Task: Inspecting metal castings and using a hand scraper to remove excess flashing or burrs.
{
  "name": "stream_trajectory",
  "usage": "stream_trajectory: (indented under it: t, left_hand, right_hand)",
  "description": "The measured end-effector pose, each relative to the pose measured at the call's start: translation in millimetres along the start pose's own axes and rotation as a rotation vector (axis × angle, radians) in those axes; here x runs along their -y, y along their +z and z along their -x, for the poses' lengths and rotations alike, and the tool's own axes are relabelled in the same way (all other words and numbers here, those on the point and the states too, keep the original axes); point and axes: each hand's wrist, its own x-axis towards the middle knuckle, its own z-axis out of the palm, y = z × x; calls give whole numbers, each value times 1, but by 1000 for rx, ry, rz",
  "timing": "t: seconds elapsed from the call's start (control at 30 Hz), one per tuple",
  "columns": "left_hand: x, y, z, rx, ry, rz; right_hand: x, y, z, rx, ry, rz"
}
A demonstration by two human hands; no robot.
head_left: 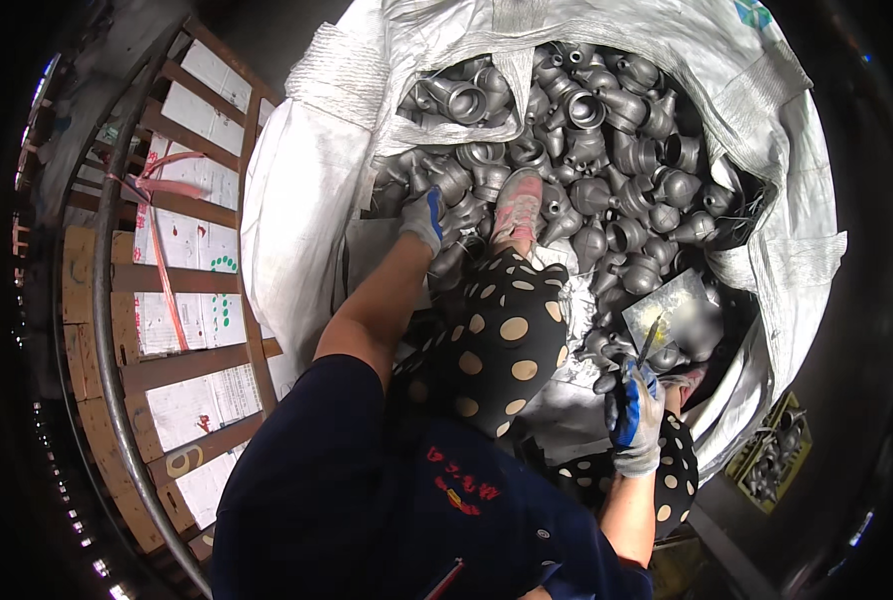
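A big white woven bag holds a heap of dull grey, bulb-shaped metal pipe fittings. My left hand, in a white glove with blue on it, reaches into the left part of the heap and touches fittings; its fingertips are hidden. My right hand, gloved alike, is closed at the near right side of the bag. A thin dark tool with a yellowish part sticks up from its fingers. Dark grey metal shows beside the fingers, but I cannot tell whether it is held.
My pink shoe stands among the fittings inside the bag. A pale, yellow-stained sheet lies near my right hand. At the left stands a brown slatted frame with white boards. A yellow crate of grey parts sits outside, lower right.
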Motion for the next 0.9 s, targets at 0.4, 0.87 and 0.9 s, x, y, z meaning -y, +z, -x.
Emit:
stream_trajectory:
  t: [0.4, 0.87, 0.9]
  left_hand:
    - [-74, 68, 2, 432, -69, -1987]
    - [-273, 258, 144, 810, 290, -1053]
    - [-272, 255, 146, 890, 586, -1200]
  right_hand:
    - [-4, 0, 14, 55, 479, -253]
    - [14, -16, 4, -214, 624, -997]
    - [12, -15, 4, -232, 620, -976]
